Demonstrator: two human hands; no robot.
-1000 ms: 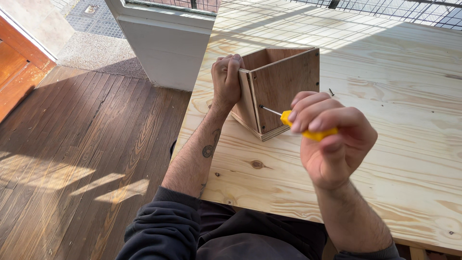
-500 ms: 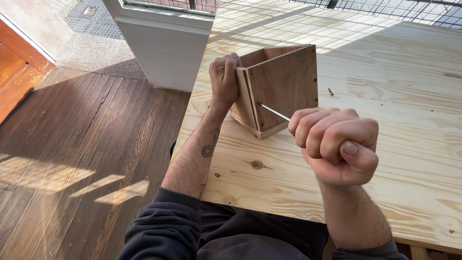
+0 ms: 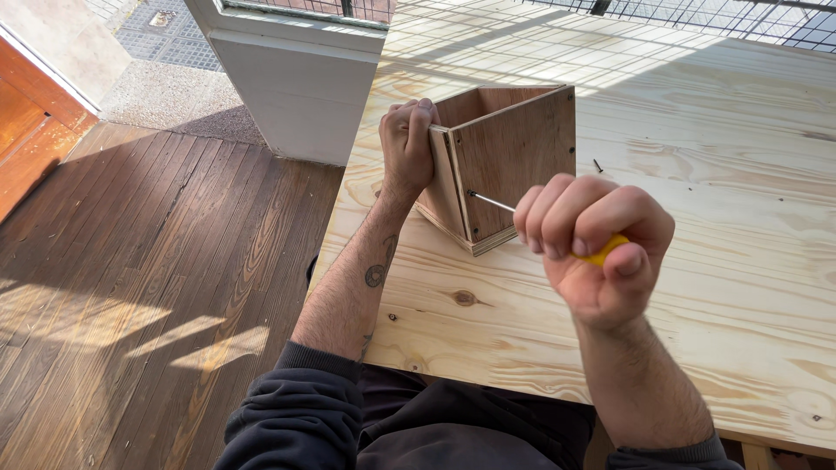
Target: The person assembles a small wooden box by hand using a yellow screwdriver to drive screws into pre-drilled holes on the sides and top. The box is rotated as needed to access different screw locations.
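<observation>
A small open-topped plywood box (image 3: pixel 514 157) stands on a pale pine tabletop (image 3: pixel 714 287). My left hand (image 3: pixel 407 144) grips the box's near left corner edge and holds it steady. My right hand (image 3: pixel 592 248) is closed around the yellow handle of a screwdriver (image 3: pixel 610 252). Its thin metal shaft (image 3: pixel 492 202) runs left from my fist, and the tip meets the box's front panel close to the left edge, about mid-height.
A loose dark screw (image 3: pixel 598 165) lies on the table just right of the box. A white pillar base (image 3: pixel 296 87) stands beyond the table's left edge. Brown wooden floorboards (image 3: pixel 131 287) lie to the left. A wire grid fence (image 3: pixel 697 13) runs along the far side.
My right fist has turned on the screwdriver handle, so the yellow shows again under my fingers. The shaft tip stays on the box panel. My left hand keeps its grip.
</observation>
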